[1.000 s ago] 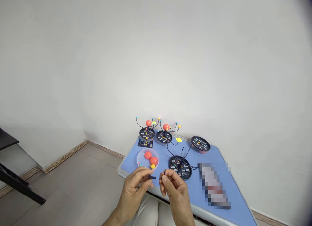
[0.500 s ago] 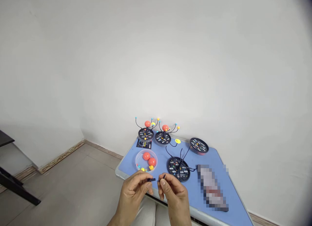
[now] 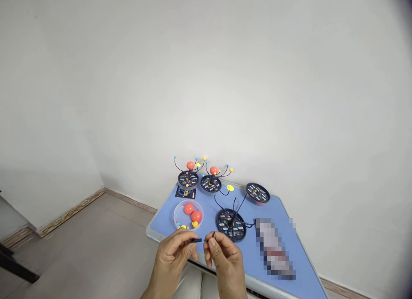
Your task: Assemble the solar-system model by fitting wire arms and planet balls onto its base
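My left hand (image 3: pixel 175 254) pinches a short black plastic piece (image 3: pixel 197 240) between thumb and fingers. Facing it, my right hand (image 3: pixel 223 254) grips a small dark part (image 3: pixel 212 235); a narrow gap separates the two pieces. Both hands hover over the table's near edge. Just beyond them lies a round black base (image 3: pixel 222 225) with curved black arms rising from it. A clear round tub (image 3: pixel 174 219) beyond my left hand holds red balls (image 3: pixel 196 216) and smaller yellow, orange and blue ones.
Two planet models (image 3: pixel 188 178) with red centre balls stand at the back of the blue table (image 3: pixel 254 260). Another round base (image 3: pixel 258 192) sits at the back right. A blurred-out item (image 3: pixel 275 249) lies on the right. A wall rises behind the table.
The whole scene has shifted slightly left in view. Both hands keep their grip on the black parts, with little change in their pose.
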`<move>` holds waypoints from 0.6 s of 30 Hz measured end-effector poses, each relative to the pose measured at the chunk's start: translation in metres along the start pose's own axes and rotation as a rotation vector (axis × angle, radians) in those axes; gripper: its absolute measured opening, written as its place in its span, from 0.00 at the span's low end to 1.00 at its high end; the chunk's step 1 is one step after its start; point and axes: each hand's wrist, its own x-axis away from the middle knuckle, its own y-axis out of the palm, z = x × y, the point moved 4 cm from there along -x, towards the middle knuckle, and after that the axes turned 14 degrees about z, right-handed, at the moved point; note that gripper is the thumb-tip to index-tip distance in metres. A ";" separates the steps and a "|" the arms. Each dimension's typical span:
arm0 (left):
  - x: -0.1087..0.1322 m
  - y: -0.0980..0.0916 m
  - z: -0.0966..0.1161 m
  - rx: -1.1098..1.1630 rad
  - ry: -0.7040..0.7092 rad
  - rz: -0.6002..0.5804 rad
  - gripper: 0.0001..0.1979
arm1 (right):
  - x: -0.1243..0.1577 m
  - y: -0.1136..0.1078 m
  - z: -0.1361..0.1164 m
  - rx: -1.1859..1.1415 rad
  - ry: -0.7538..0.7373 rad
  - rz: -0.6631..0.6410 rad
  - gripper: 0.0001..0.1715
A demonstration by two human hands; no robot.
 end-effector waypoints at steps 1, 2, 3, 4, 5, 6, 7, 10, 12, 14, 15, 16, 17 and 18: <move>0.000 0.000 -0.001 0.000 -0.007 -0.003 0.06 | 0.000 0.000 0.000 -0.005 0.000 -0.001 0.18; 0.001 0.001 -0.002 0.001 -0.013 -0.006 0.06 | -0.001 0.000 0.000 -0.006 -0.001 -0.001 0.18; 0.001 0.001 -0.003 0.003 -0.018 -0.009 0.06 | -0.001 -0.001 0.000 -0.008 -0.004 0.002 0.18; 0.001 0.001 -0.004 0.003 -0.020 -0.011 0.05 | -0.001 -0.001 0.000 -0.008 -0.005 0.006 0.18; 0.001 0.002 -0.004 0.002 -0.020 -0.012 0.05 | -0.001 -0.001 0.000 -0.006 -0.005 0.008 0.18; 0.001 0.002 -0.004 0.000 -0.018 -0.011 0.06 | -0.001 -0.002 -0.001 -0.004 -0.005 0.011 0.18; 0.001 0.002 -0.004 -0.003 -0.016 -0.010 0.06 | -0.001 -0.002 -0.001 0.000 -0.005 0.014 0.18; 0.001 0.003 -0.003 -0.018 -0.018 -0.004 0.06 | 0.001 -0.003 -0.002 0.007 -0.005 0.021 0.18; 0.001 0.004 -0.002 -0.029 -0.017 -0.002 0.06 | 0.002 -0.004 -0.003 0.018 -0.019 0.025 0.17; 0.001 0.004 -0.001 -0.034 -0.014 -0.006 0.06 | 0.003 -0.005 -0.005 0.034 -0.044 0.036 0.17; 0.001 0.004 0.000 -0.034 -0.011 -0.008 0.06 | 0.003 -0.006 -0.005 0.043 -0.057 0.045 0.17; 0.002 0.004 0.001 -0.032 -0.007 -0.012 0.06 | 0.004 -0.007 -0.006 0.052 -0.069 0.057 0.17; 0.002 0.004 0.002 -0.032 -0.001 -0.014 0.06 | 0.004 -0.007 -0.006 0.062 -0.080 0.066 0.16; 0.002 0.004 0.002 -0.033 0.005 -0.017 0.06 | 0.005 -0.007 -0.007 0.074 -0.091 0.071 0.16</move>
